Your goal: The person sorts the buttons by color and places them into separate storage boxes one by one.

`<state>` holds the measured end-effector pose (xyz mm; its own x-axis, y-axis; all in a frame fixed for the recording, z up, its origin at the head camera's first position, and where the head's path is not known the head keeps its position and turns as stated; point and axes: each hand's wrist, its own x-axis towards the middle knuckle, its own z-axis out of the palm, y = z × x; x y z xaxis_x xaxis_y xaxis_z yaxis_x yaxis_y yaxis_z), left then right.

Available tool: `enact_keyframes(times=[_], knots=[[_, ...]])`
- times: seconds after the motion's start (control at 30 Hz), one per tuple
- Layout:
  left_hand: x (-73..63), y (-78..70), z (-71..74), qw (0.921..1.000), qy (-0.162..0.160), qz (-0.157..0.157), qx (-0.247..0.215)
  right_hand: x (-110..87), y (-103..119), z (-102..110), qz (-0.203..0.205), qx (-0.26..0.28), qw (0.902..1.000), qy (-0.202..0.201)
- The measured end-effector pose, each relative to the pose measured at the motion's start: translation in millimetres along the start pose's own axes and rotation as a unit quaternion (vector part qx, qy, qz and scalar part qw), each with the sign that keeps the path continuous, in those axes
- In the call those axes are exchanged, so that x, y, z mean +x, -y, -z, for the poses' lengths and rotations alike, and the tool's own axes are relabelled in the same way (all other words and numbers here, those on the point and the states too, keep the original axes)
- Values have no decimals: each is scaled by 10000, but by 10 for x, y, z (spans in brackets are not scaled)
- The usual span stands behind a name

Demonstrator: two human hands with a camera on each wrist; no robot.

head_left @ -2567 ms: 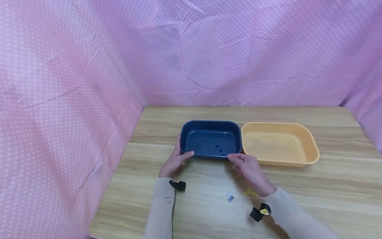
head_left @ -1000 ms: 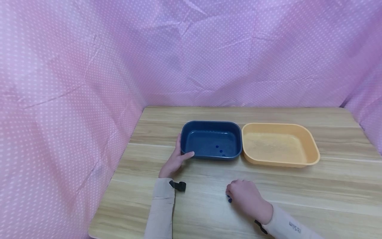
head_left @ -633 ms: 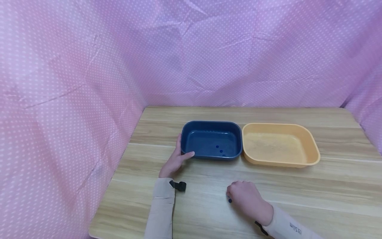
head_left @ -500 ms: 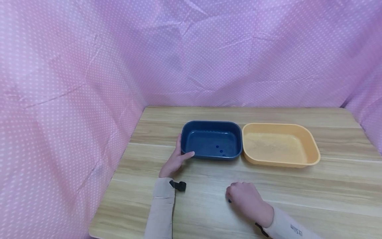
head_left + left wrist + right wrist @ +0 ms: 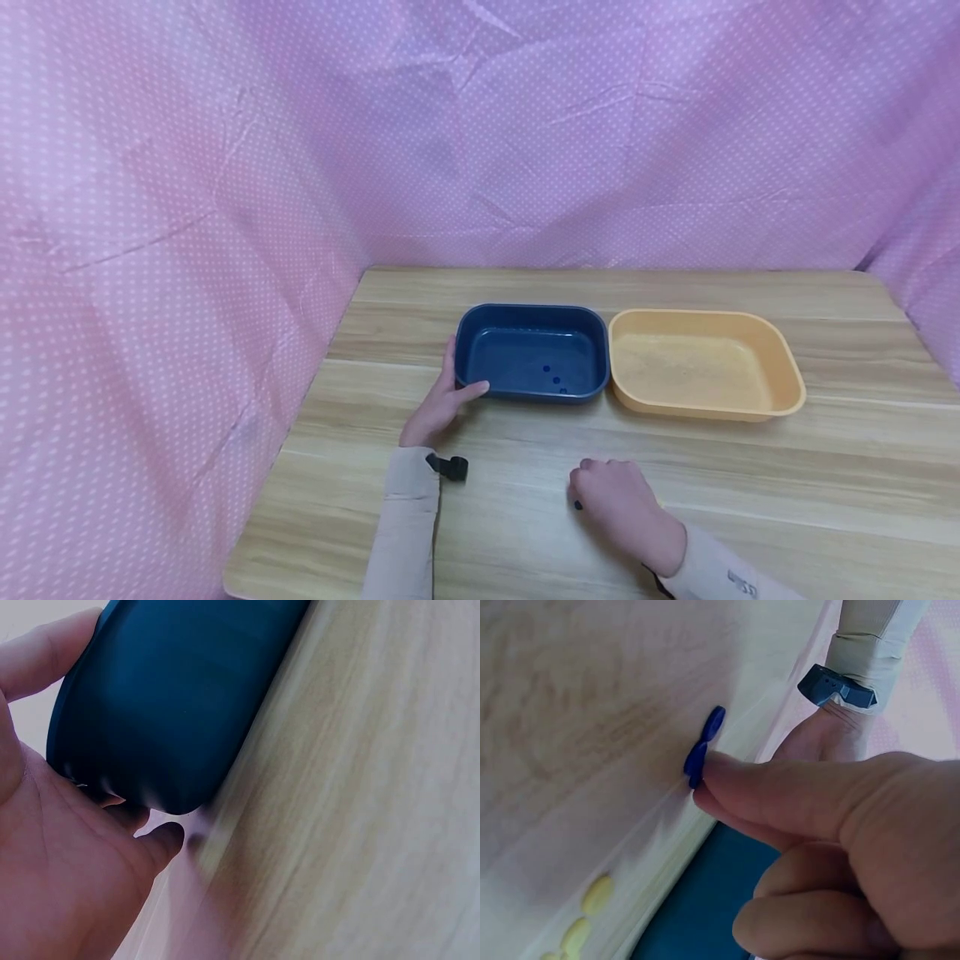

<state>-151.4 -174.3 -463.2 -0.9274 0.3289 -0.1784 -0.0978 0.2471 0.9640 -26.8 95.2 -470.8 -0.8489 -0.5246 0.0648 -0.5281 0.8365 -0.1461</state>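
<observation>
My left hand (image 5: 435, 410) holds the left end of a dark blue plastic bin (image 5: 525, 316), thumb on the front rim and fingers against the outer end wall. Three small blue buttons (image 5: 557, 380) lie inside it, towards the front right. In front of the bins my right hand (image 5: 626, 504) is low over the table, its thumb and forefinger pinching a blue button (image 5: 695, 763). Another blue button (image 5: 715, 722) lies right against that one in the right wrist view. The other right fingers are curled in.
A yellow-orange bin (image 5: 705, 407) stands close against the blue bin's right side. Several yellow buttons (image 5: 598, 894) lie on the wooden table (image 5: 517, 517), mostly hidden under my right hand in the head view. A pink dotted curtain (image 5: 480, 150) surrounds the table's back and sides.
My right hand has come from the blue bin's front rim down to the blue buttons on the table, covering the yellow ones, and has since barely moved. The left hand stays on the bin.
</observation>
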Motion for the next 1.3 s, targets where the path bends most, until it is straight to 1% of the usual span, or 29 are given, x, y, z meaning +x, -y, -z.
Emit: enact_keyframes(times=[0.17, 0.27, 0.43, 0.53, 0.63, 0.73, 0.8, 0.9, 0.97, 1.03, 1.13, 1.3], knots=[[-13, -13, -6, 10000, -19, -12, 9, -3, 24, -18, -91, -142, 9998, 82], [-13, -15, -7, 10000, -24, 4, 43, -15, 39, -30, -31, -337, 9994, 46], [-14, -18, -8, 10000, -22, 41, 64, -29, 43, -52, 155, -669, 9975, -187], [-13, -11, -9, 10000, -25, 47, 68, -28, 40, -57, 191, -729, 9966, -341], [-12, -3, -10, 10000, -31, 49, 61, -25, 39, -55, 174, -741, 9963, -405], [-9, 2, -11, 10000, -33, 44, 46, -20, 41, -55, 195, -768, 9961, -385], [-7, 2, -11, 10000, -21, 22, 61, -14, 47, -58, 209, -771, 9964, -268], [55, 142, -13, 9998, -155, -112, 95, -8, 62, -78, 259, -852, 9958, -233], [93, 233, -15, 9994, -260, -196, 103, -8, 71, -94, 315, -938, 9946, -301], [136, 330, -16, 9988, -387, -278, 104, -11, 79, -113, 385, -1054, 9926, -467], [142, 338, -9, 9986, -430, -281, 86, -13, 90, -133, 448, -1143, 9907, -584], [149, 350, 1, 9989, -386, -252, 90, -17, 108, -154, 424, -1137, 9908, -601]])
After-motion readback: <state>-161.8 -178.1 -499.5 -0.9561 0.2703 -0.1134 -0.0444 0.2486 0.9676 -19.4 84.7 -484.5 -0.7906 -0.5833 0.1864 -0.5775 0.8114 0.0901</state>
